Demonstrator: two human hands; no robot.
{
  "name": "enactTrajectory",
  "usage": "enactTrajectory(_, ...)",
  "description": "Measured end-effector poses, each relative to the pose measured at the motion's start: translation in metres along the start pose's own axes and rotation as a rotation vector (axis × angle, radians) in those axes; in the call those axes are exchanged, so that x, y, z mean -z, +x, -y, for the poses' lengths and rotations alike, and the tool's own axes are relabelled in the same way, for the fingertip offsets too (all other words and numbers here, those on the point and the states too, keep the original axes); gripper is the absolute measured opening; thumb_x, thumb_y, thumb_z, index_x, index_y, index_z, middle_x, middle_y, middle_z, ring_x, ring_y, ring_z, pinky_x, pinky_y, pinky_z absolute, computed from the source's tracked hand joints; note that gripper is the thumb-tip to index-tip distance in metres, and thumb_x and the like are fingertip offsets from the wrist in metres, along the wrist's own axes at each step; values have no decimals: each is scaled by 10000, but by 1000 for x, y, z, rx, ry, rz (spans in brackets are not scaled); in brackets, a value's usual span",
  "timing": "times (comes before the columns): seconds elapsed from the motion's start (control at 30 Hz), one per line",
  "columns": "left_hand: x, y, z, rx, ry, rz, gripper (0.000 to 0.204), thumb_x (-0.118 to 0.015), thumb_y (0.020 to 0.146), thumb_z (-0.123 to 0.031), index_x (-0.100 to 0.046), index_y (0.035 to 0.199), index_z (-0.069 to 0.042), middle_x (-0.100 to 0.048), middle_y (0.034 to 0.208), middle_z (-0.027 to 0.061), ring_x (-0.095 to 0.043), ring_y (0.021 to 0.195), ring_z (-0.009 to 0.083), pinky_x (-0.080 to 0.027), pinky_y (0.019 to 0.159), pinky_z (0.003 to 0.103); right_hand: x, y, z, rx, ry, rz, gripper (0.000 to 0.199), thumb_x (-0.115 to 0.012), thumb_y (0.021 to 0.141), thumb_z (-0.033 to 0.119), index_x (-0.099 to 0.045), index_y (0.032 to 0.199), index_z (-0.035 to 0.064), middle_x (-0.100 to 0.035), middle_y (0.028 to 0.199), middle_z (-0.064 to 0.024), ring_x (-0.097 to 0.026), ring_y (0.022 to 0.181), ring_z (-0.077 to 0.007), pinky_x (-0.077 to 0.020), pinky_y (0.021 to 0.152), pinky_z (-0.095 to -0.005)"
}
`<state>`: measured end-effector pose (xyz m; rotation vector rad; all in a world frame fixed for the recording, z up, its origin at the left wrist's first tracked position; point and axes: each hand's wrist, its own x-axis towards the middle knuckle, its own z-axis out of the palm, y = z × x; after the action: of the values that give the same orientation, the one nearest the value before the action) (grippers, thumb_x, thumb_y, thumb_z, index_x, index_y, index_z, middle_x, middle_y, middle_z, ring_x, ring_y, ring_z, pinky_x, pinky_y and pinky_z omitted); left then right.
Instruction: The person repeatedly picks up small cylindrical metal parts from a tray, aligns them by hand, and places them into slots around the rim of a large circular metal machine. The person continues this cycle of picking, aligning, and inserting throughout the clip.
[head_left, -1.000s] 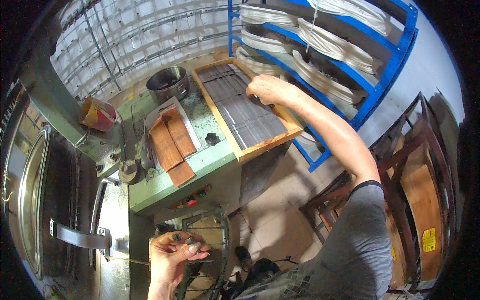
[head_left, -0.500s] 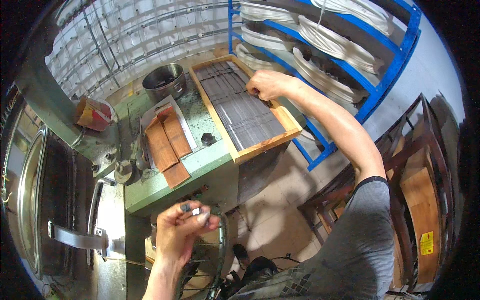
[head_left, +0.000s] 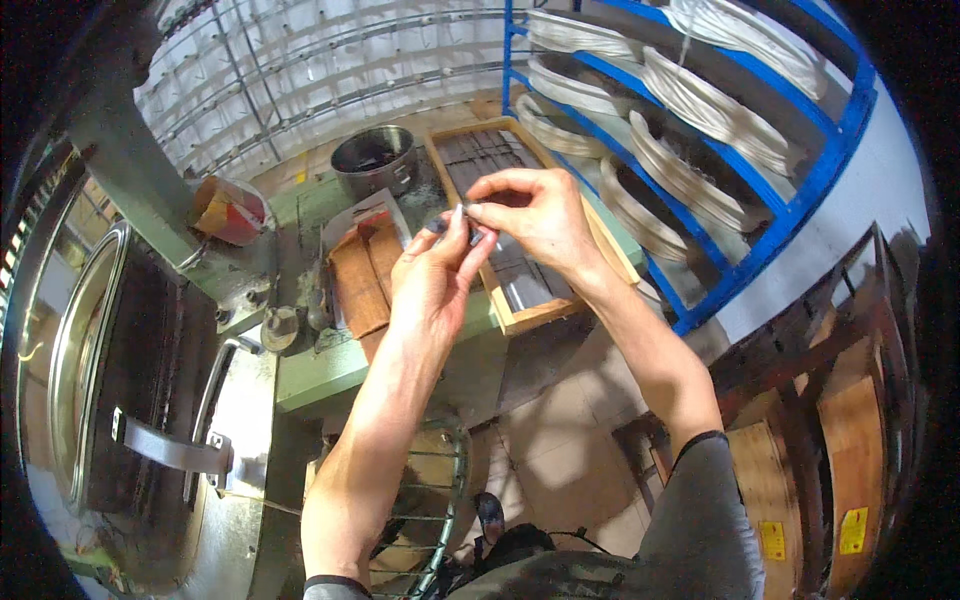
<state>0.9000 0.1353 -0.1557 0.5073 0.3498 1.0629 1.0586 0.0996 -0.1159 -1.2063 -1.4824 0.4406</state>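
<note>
Above the green worktop, my left hand (head_left: 432, 280) is closed, its fingers pinching a small dark piece with a pale bit beside it; the kind is too small to make out. My right hand (head_left: 545, 220) meets its fingertips, thumb and forefinger pressed together on something tiny that I cannot make out. Just beyond and below both hands lies a shallow wooden tray (head_left: 545, 317) with grey, thin strip-like contents and dark lines across them. My hands and forearms hide part of it. Brown wooden or cardboard pieces (head_left: 362, 285) lie left of the tray.
On the green worktop (head_left: 330, 378) stand a metal pot (head_left: 375, 165) and a red-and-tan container (head_left: 228, 212). A blue rack (head_left: 770, 245) bears white bundles (head_left: 690, 185) at the right. A metal machine with a handle (head_left: 175, 448) is at the left. Dark frames hold wooden boards (head_left: 855, 450) at lower right.
My right hand has come back from the tray to my left hand's fingertips. My left hand has risen and moved forward over the worktop. The view has shifted slightly.
</note>
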Motion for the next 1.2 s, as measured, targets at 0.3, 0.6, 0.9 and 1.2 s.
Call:
enactTrajectory(0.3,1,5,-1,20,84,-50,224,-599,1029,17,-584,1253,30,-672,1232,142,-672,1192,250,-552,1117,462,-26,-23,-1,32,21,-225,184,-810,869,86,-808,1031,0,-780,1015,-104,-727,949,-160,-565,848,-300)
enactTrajectory(0.6,17,12,-16,0,232,27,193,-692,964,47,-681,1154,17,-741,1084,128,-734,971,213,-647,818,337,-12,-31,11,181,-200,-17,200,-819,815,33,-791,1007,-13,-765,1012,-142,-725,974,-236,-558,871,-346)
enactTrajectory(0.9,12,-3,-35,94,427,140,363,-738,908,77,-634,1249,9,-747,1080,146,-750,939,223,-642,765,316,-2,-31,22,483,-343,72,310,-822,774,14,-731,1070,-2,-741,1057,-125,-711,1001,-276,-560,867,-381)
enactTrajectory(1.2,11,-23,-51,139,537,103,608,-817,795,101,-562,1336,-9,-739,1030,126,-757,886,224,-650,811,353,-13,-42,28,462,-224,116,649,-881,729,33,-674,1343,35,-744,1160,-114,-722,1073,-247,-573,923,-355)
